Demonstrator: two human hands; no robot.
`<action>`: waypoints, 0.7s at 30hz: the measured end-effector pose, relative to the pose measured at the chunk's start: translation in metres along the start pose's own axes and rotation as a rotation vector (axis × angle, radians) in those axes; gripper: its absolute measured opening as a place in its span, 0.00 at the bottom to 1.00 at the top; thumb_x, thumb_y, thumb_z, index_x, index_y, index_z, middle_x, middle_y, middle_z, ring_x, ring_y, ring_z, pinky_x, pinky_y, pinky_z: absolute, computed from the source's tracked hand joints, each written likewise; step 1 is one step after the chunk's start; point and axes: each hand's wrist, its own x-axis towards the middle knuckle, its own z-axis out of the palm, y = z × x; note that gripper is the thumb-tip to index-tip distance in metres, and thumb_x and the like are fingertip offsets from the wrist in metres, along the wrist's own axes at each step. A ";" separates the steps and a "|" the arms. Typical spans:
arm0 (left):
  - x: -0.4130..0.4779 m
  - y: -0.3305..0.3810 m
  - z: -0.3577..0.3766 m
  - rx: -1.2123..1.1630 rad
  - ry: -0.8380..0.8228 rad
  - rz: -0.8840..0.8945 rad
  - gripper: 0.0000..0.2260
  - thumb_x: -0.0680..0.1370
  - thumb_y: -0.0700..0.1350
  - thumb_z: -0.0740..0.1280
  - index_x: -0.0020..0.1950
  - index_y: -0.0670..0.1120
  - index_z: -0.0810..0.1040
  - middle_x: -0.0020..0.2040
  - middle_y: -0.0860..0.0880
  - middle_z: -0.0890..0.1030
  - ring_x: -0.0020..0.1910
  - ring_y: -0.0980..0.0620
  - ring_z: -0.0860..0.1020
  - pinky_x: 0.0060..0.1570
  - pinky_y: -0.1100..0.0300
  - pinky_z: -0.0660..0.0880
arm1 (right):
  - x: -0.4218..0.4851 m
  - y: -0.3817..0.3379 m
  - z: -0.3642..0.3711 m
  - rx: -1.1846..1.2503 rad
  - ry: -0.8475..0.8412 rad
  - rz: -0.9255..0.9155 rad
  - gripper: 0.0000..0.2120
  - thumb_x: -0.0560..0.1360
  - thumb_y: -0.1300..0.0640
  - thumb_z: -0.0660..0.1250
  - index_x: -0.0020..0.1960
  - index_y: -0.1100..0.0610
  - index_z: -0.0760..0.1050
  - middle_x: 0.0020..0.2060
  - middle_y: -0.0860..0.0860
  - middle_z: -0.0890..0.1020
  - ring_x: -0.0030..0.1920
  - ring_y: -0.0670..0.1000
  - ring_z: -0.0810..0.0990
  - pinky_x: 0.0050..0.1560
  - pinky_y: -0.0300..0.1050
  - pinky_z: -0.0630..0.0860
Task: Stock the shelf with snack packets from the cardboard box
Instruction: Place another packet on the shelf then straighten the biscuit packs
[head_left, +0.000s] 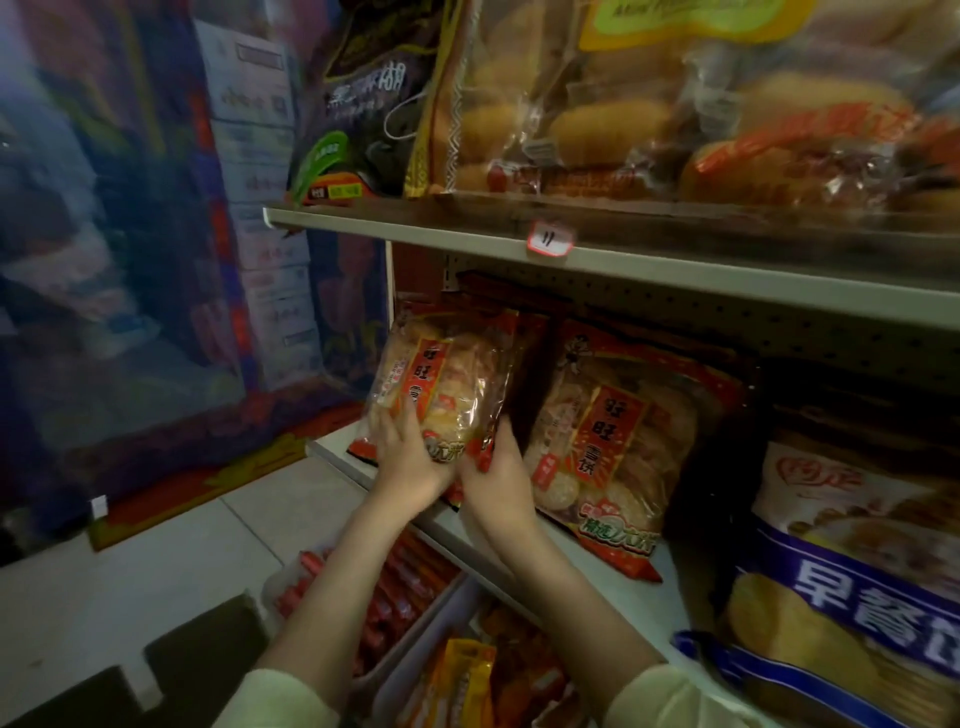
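Note:
A clear and red packet of rice crackers (441, 379) stands at the left end of the middle shelf (587, 566). Both my hands hold its lower part: my left hand (408, 460) grips the bottom left of the packet, and my right hand (496, 480) grips its bottom right corner. A second packet of the same rice crackers (618, 447) stands upright just to the right on the same shelf. At the bottom left a dark cardboard flap (202, 649) shows; whether it belongs to the box I cannot tell.
A blue and white snack bag (852, 582) fills the shelf's right side. The upper shelf (467, 234) carries bread bags (649, 104) and a dark bag (363, 104), with a price tag (549, 240) on its edge. Red packets (405, 587) and orange packets (467, 680) lie below. Tiled floor (156, 561) spreads left.

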 end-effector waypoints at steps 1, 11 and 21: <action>0.001 -0.003 0.003 0.039 -0.066 -0.001 0.54 0.68 0.57 0.74 0.75 0.53 0.32 0.76 0.42 0.34 0.75 0.43 0.34 0.73 0.44 0.43 | 0.008 0.006 0.004 0.049 -0.018 0.106 0.31 0.73 0.61 0.65 0.74 0.53 0.59 0.66 0.50 0.72 0.67 0.49 0.71 0.69 0.46 0.67; 0.011 -0.008 0.010 0.113 -0.055 -0.023 0.56 0.69 0.52 0.74 0.72 0.55 0.26 0.74 0.43 0.28 0.73 0.41 0.29 0.72 0.42 0.42 | 0.039 0.048 0.026 0.373 -0.240 0.406 0.37 0.73 0.61 0.62 0.78 0.53 0.49 0.70 0.54 0.70 0.67 0.53 0.70 0.70 0.50 0.67; 0.016 -0.013 0.009 0.082 -0.040 -0.021 0.54 0.71 0.45 0.73 0.73 0.54 0.28 0.75 0.44 0.29 0.73 0.41 0.31 0.72 0.42 0.41 | 0.045 0.052 0.038 0.401 -0.235 0.386 0.38 0.67 0.59 0.64 0.76 0.54 0.57 0.65 0.53 0.74 0.64 0.53 0.74 0.70 0.52 0.67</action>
